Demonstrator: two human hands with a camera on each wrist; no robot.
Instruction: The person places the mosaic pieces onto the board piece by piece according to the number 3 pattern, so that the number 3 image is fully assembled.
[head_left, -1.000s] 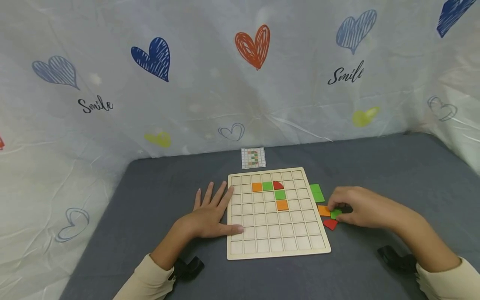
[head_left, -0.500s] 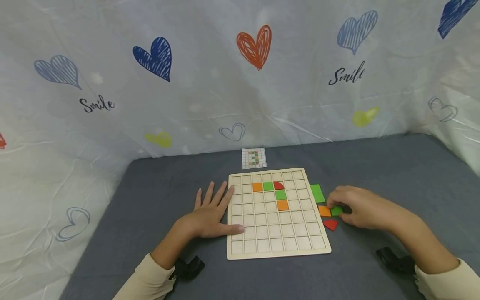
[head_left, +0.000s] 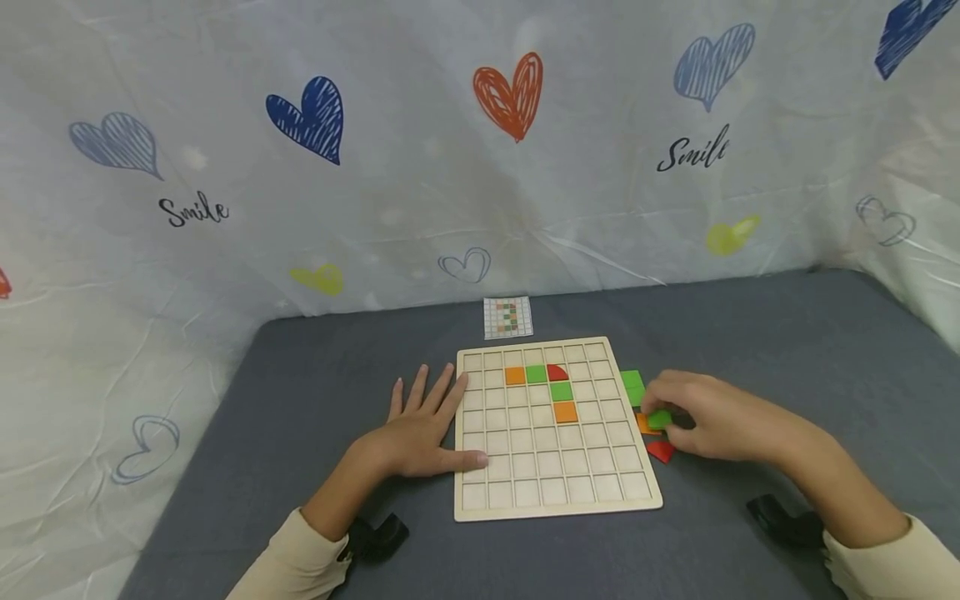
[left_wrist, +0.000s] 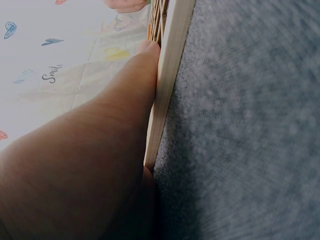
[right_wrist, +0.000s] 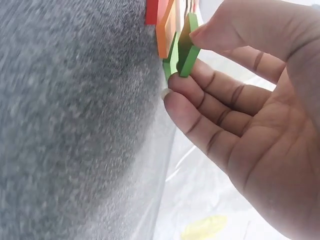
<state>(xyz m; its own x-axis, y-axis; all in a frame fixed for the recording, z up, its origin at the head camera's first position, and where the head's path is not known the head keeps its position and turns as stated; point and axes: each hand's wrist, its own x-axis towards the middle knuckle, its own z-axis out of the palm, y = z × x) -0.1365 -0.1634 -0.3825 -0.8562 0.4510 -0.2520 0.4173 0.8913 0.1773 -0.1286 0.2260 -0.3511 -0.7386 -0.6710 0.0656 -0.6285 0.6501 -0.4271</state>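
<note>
My left hand (head_left: 417,437) lies flat with fingers spread, its thumb and index finger resting on the left edge of a wooden grid board (head_left: 525,492). Between thumb and fingers my right hand (head_left: 723,418) pinches a green square tile (head_left: 659,420), seen raised off the cloth in the right wrist view. Partly beneath it lies an orange tile (head_left: 644,426) beside the board. A red quarter-round tile (head_left: 661,452) is just nearer to me, and green tiles (head_left: 633,386) lie farther back. Set in the board are orange, green and red pieces, such as a red quarter-round piece (head_left: 557,372).
A small printed card (head_left: 507,317) with a coloured grid pattern lies behind the board. Dark grey cloth (head_left: 360,350) covers the table. A white curtain (head_left: 405,183) with printed hearts hangs behind it. Black wrist straps (head_left: 378,537) show at both wrists.
My right hand has lifted the green tile off the cloth and moved it slightly left, over the orange tile. The left hand and the board have stayed in place.
</note>
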